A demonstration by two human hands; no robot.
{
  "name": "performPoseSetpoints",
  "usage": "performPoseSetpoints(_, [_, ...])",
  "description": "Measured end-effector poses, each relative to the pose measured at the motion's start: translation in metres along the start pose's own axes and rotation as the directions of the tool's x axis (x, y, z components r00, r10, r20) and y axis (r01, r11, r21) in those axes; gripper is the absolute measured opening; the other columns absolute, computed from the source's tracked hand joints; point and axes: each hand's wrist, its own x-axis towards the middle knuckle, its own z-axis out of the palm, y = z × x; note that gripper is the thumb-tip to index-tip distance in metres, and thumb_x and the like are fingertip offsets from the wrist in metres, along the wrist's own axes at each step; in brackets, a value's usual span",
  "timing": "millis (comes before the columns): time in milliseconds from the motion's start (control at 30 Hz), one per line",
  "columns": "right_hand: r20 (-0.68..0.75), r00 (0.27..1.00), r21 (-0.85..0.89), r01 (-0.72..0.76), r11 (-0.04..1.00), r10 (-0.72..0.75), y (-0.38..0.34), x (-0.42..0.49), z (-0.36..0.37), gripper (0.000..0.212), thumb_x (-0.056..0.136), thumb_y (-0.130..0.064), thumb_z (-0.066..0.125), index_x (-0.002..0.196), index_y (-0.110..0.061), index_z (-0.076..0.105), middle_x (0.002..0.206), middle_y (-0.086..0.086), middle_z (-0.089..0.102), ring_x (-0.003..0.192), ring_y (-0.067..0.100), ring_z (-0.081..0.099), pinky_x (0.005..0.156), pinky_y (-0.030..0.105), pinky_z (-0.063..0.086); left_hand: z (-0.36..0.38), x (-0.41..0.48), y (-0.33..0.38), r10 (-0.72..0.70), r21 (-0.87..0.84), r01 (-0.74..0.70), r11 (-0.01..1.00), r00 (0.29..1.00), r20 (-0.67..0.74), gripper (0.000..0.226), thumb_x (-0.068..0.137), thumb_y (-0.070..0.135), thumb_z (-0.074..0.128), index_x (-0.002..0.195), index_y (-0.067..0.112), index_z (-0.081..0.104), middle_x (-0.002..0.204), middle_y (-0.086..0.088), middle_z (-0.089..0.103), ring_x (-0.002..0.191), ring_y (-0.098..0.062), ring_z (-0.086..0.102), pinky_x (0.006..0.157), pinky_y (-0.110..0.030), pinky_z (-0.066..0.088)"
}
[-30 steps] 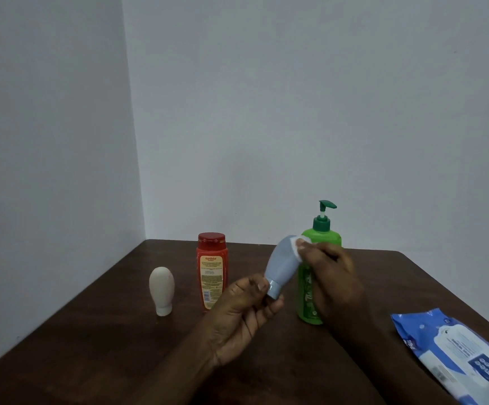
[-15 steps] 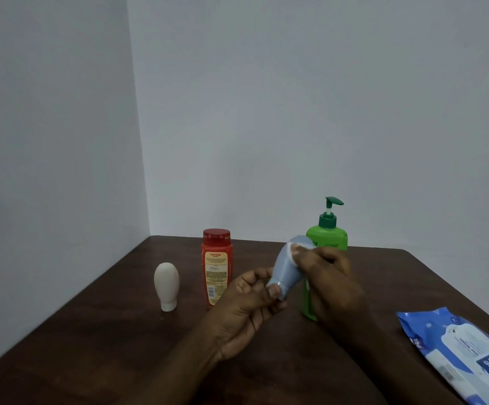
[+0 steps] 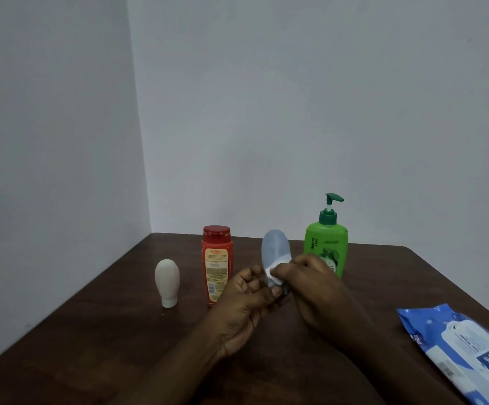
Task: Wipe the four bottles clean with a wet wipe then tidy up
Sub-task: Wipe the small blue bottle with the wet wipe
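While L hand (image 3: 246, 305) grip clamps blue bottle (image 3: 275, 248), R hand (image 3: 316, 290) grip pinches wet wipe (image 3: 272, 271) vs it.

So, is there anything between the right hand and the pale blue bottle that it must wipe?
Nothing visible, apart from the wet wipe itself. The right hand pinches it and presses it against the pale blue bottle, which the left hand holds by its lower end.

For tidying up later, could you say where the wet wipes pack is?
The wet wipes pack lies at the right edge of the table, lower right of the head view, right of the right hand.
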Motion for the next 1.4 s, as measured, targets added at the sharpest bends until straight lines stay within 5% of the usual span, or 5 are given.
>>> performPoseSetpoints(233, [-0.381, 0.913, 0.035, -0.145, 0.989, 0.147, 0.011, -0.002, -0.009, 0.032, 0.106, -0.012, 0.043, 0.120, 0.000, 0.070, 0.110, 0.011, 0.069, 0.105, 0.004, 0.048, 0.098, 0.012, 0.038, -0.006, 0.008, 0.000, 0.098, 0.333, -0.012, 0.943, 0.965, -0.243, 0.047, 0.076, -0.004, 0.083, 0.117, 0.013, 0.067, 0.112, -0.007, 0.079, 0.107, -0.020, 0.075, 0.092, -0.037, 0.061])
performPoseSetpoints(567, [-0.503, 0.841, -0.020, -0.242, 0.970, 0.200, 0.025, -0.005, -0.017, 0.034, 0.088, 0.013, 0.049, 0.113, 0.003, 0.070, 0.113, 0.003, 0.067, 0.100, 0.024, 0.056, 0.097, 0.017, 0.039, -0.028, 0.017, -0.013, 0.205, 0.914, 0.051, 0.403, 0.968, -0.144, 0.039, 0.082, 0.021, 0.088, 0.109, 0.032, 0.062, 0.107, 0.012, 0.072, 0.093, 0.000, 0.069, 0.068, -0.011, 0.054])
performPoseSetpoints(1033, [-0.457, 0.873, -0.023, -0.200, 0.980, 0.167, 0.025, -0.005, -0.015, 0.032, 0.093, 0.006, 0.047, 0.115, 0.000, 0.069, 0.112, 0.006, 0.069, 0.102, 0.024, 0.056, 0.098, 0.018, 0.039, -0.033, 0.029, -0.017, 0.181, 0.943, 0.071, 0.324, 0.974, -0.135, 0.058, 0.085, 0.019, 0.085, 0.129, 0.029, 0.049, 0.111, 0.019, 0.059, 0.093, 0.006, 0.059, 0.063, -0.008, 0.049])
performPoseSetpoints(1233, [-0.431, 0.887, -0.028, -0.196, 0.980, 0.165, 0.025, -0.006, -0.014, 0.033, 0.093, 0.003, 0.045, 0.114, 0.001, 0.070, 0.111, 0.010, 0.070, 0.102, 0.026, 0.056, 0.099, 0.018, 0.039, -0.035, 0.031, -0.019, 0.169, 0.942, 0.084, 0.325, 0.975, -0.145, 0.068, 0.084, 0.020, 0.085, 0.138, 0.029, 0.044, 0.134, 0.008, 0.062, 0.108, -0.003, 0.060, 0.073, -0.014, 0.049])
performPoseSetpoints(1400, [-0.428, 0.891, -0.043, -0.191, 0.981, 0.154, 0.025, -0.007, -0.014, 0.035, 0.087, 0.014, 0.051, 0.113, 0.002, 0.070, 0.110, 0.011, 0.070, 0.101, 0.026, 0.056, 0.099, 0.017, 0.039, -0.036, 0.023, -0.022, 0.195, 0.921, 0.070, 0.384, 0.968, -0.155, 0.110, 0.078, 0.020, 0.091, 0.160, 0.037, 0.019, 0.153, 0.006, 0.050, 0.130, -0.011, 0.056, 0.095, -0.027, 0.056])
